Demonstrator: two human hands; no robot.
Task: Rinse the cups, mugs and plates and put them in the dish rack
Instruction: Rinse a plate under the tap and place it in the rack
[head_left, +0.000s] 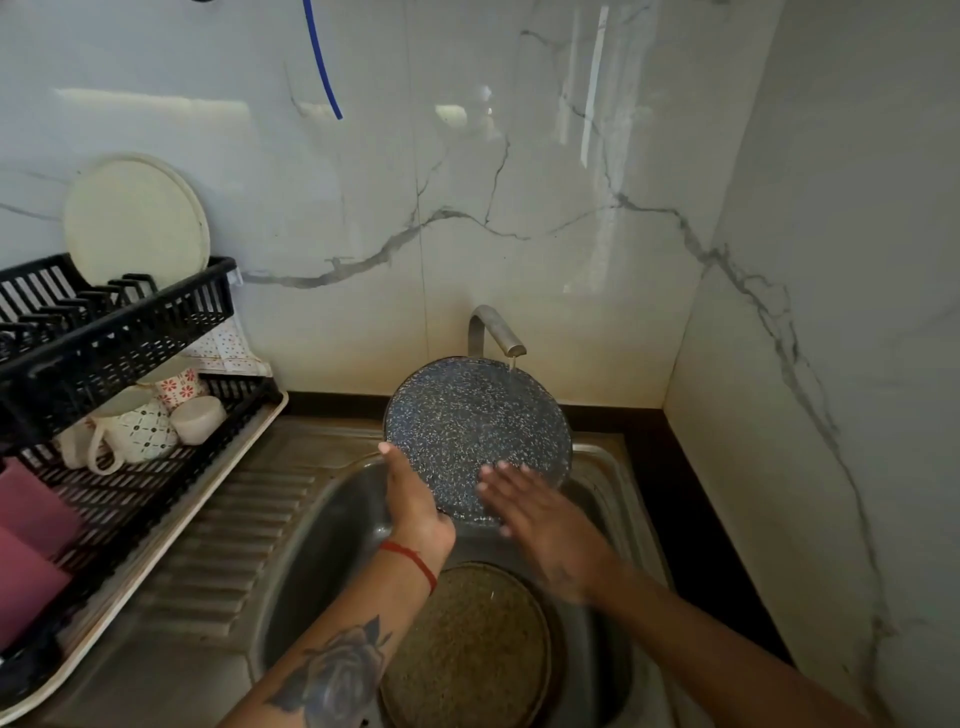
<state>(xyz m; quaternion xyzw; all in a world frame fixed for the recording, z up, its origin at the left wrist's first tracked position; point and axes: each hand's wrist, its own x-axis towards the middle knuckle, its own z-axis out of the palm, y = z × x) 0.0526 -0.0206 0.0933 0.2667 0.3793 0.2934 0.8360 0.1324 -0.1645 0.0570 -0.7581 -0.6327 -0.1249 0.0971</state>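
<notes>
We are in the rinsing step: our left hand (415, 506) grips the lower left rim of the blue speckled plate (467, 421), holding it tilted up over the sink (322, 551) with its top edge under the tap (496, 327), from which a thin stream runs onto the plate's face. Our right hand (540, 512) lies flat on the plate's lower right, fingers (498, 475) straight and spread, blurred as if rubbing. A brown speckled plate (467, 649) lies in the basin below, apparently waiting. The dish rack (119, 332) stands on the worktop to the left, with a cream plate (135, 218) upright in its top tier and mugs (140, 426) below. Next, we judge, the blue plate must go left into an upright slot beside the cream one.
</notes>
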